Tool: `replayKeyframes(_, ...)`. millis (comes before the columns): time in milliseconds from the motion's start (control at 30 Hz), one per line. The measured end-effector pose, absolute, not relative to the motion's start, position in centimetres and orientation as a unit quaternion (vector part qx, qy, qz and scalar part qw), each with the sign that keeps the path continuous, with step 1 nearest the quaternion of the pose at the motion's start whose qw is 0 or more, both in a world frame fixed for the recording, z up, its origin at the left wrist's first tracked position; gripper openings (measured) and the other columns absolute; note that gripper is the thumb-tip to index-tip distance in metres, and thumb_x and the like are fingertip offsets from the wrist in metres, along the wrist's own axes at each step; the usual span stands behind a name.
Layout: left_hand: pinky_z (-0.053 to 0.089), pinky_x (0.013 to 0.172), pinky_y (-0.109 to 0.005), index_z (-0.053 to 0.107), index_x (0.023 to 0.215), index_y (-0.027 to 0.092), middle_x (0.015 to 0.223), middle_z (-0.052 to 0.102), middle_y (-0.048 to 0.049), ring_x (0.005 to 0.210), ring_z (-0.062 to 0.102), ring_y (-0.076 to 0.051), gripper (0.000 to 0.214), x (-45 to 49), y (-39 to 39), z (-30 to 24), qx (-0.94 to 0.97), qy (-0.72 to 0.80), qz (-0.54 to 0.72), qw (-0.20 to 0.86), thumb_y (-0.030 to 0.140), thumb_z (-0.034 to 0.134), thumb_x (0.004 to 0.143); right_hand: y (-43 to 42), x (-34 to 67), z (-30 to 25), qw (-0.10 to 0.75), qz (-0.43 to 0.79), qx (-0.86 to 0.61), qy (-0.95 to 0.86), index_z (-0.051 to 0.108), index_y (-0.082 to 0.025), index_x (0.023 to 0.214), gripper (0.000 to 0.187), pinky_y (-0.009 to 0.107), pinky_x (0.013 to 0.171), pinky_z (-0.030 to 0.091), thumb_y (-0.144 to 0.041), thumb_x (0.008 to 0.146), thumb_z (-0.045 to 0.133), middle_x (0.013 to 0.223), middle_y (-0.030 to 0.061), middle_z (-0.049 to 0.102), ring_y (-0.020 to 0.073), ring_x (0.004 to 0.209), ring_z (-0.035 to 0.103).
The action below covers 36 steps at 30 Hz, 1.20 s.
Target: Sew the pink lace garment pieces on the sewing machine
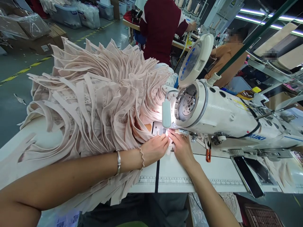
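Fabric piece (170,145) is lying under the sewing machine (213,110); left hand (155,148) and right hand (181,146) are pressing it flat on the counter (213,173), fingers together.

I have a single view, from the camera on my head. It looks forward and steeply down onto the surface (220,173) from close above its near edge, facing the far edge and the workroom floor (14,104) beyond.
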<state>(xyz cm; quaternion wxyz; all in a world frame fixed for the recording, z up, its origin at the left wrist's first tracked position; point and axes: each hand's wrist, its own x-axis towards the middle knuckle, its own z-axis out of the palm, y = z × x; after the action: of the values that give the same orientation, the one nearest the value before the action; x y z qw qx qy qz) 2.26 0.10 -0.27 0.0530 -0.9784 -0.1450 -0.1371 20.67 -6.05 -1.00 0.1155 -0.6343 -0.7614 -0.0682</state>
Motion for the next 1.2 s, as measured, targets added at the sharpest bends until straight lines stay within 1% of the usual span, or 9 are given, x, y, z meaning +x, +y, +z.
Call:
replayKeyframes(133,0.05,0.084,-0.037,0.06,0.114,0.005,0.114,0.065,-0.0163,0.104,0.061,-0.025,0.032,2.2,0.3,-0.1,-0.979,-0.146,-0.133,0.049,0.007,0.031,0.102,-6.0,20.5,-1.1,0.111,-0.071,-0.643,-0.754,0.059,-0.021,0.137,0.057,0.046,0.105,0.046,-0.003,0.087,0.039,0.125,0.0095,0.069,0.0263,0.116,0.061)
replayKeyframes(233,0.05,0.084,-0.037,0.06,0.115,0.005,0.114,0.064,-0.0163,0.104,0.061,-0.025,0.031,2.2,0.5,-0.1,-0.98,-0.145,-0.131,0.045,0.006,0.032,0.101,-5.8,20.4,-1.1,0.113,-0.083,-0.643,-0.753,0.061,-0.02,0.135,0.054,0.048,0.106,0.044,-0.004,0.087,0.04,0.122,0.0102,0.07,0.0276,0.116,0.06)
replayKeyframes(433,0.049,0.085,-0.037,0.059,0.115,0.004,0.113,0.065,-0.0164,0.104,0.061,-0.026,0.031,2.3,0.7,-0.3,-0.978,-0.152,-0.139,0.045,0.007,0.032,0.102,-5.7,20.3,-1.1,0.114,-0.092,-0.648,-0.747,0.062,-0.021,0.135,0.053,0.049,0.102,0.045,-0.005,0.089,0.038,0.119,0.0126,0.07,0.0296,0.116,0.059)
replayKeyframes(733,0.048,0.085,-0.037,0.058,0.115,0.005,0.114,0.064,-0.0164,0.107,0.061,-0.026,0.03,2.4,1.2,-0.9,-0.975,-0.157,-0.153,0.036,0.008,0.031,0.103,-5.4,20.2,-1.0,0.084,-0.058,-0.684,-0.723,0.062,-0.024,0.135,0.055,0.047,0.097,0.045,-0.007,0.09,0.036,0.12,0.0137,0.069,0.032,0.116,0.059)
replayKeyframes(867,0.048,0.086,-0.037,0.058,0.116,0.006,0.115,0.064,-0.0162,0.108,0.06,-0.025,0.03,2.5,1.4,-1.0,-0.973,-0.161,-0.161,0.032,0.008,0.031,0.103,-5.2,19.8,-0.4,0.061,-0.031,-0.702,-0.709,0.061,-0.025,0.137,0.055,0.047,0.097,0.044,-0.008,0.092,0.033,0.122,0.0132,0.069,0.032,0.119,0.057)
replayKeyframes(1033,0.049,0.084,-0.037,0.057,0.119,0.003,0.114,0.064,-0.0169,0.106,0.061,-0.026,0.03,2.3,1.5,-0.8,-0.973,-0.162,-0.161,0.037,0.007,0.032,0.102,-5.1,19.3,0.3,0.036,-0.015,-0.72,-0.693,0.06,-0.027,0.138,0.057,0.046,0.1,0.042,-0.009,0.093,0.032,0.123,0.0128,0.069,0.0312,0.123,0.054)
replayKeyframes(1200,0.049,0.082,-0.037,0.058,0.118,0.003,0.111,0.065,-0.0165,0.104,0.061,-0.025,0.028,2.4,1.5,-0.8,-0.971,-0.159,-0.176,0.035,0.007,0.035,0.101,-4.9,19.1,0.6,0.021,0.005,-0.723,-0.691,0.059,-0.027,0.139,0.058,0.046,0.1,0.043,-0.008,0.091,0.033,0.127,0.0124,0.067,0.0302,0.119,0.056)
